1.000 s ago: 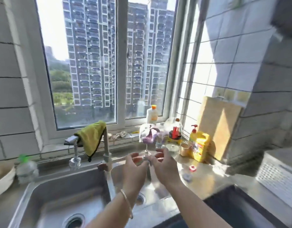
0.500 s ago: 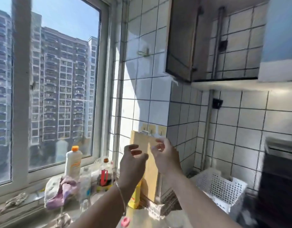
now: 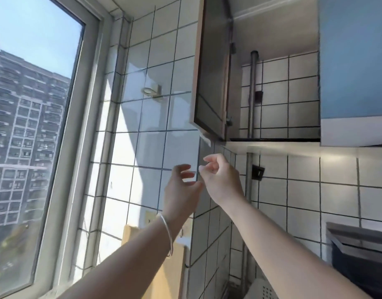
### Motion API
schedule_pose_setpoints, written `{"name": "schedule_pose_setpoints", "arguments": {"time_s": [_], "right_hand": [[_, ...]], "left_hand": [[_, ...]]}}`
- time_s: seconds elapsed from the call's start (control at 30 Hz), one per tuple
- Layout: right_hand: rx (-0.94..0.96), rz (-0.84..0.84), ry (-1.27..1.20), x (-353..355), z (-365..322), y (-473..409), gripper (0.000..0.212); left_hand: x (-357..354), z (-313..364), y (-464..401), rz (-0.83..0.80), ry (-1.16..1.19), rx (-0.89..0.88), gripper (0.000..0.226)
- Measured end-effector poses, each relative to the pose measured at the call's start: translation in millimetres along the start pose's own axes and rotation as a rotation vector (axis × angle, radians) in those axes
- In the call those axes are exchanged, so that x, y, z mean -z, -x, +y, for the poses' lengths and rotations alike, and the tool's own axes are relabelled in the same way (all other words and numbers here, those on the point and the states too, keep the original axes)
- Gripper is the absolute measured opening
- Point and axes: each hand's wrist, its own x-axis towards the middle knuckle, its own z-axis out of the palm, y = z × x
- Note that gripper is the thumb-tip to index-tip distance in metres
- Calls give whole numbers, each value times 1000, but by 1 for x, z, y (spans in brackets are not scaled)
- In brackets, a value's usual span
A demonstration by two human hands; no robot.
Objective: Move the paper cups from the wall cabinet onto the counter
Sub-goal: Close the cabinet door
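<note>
A white-tiled kitchen corner has a window (image 3: 35, 126) on the left, then a board (image 3: 160, 266) leaning on the wall, both empty hands raised, left hand (image 3: 181, 188) open, right hand (image 3: 220, 178) loosely curled, below the open cabinet (image 3: 272, 67), where no cups show.
</note>
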Motion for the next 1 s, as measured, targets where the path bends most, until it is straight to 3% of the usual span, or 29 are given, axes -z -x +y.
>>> {"name": "schedule_pose_setpoints", "arguments": {"time_s": [0.13, 0.27, 0.4, 0.5, 0.67, 0.87, 1.0], "right_hand": [[53, 53, 67, -13, 2, -55, 27], [76, 85, 130, -24, 6, -102, 28], [146, 108, 200, -31, 9, -136, 39], [229, 116, 255, -33, 11, -149, 45], [342, 129, 310, -27, 18, -152, 42], [405, 292, 252, 8, 39, -143, 31], [378, 344, 196, 50, 64, -142, 24]], "left_hand": [[-14, -13, -67, -14, -239, -230, 63], [-28, -19, -123, -50, -342, -283, 77], [-42, -14, -164, -33, -225, -327, 71], [-54, -10, -178, -12, -220, -392, 51], [-78, -9, -174, 33, -216, -458, 62], [-115, 4, -147, 38, -171, -699, 39], [-160, 9, -141, -11, -289, -730, 62]]}}
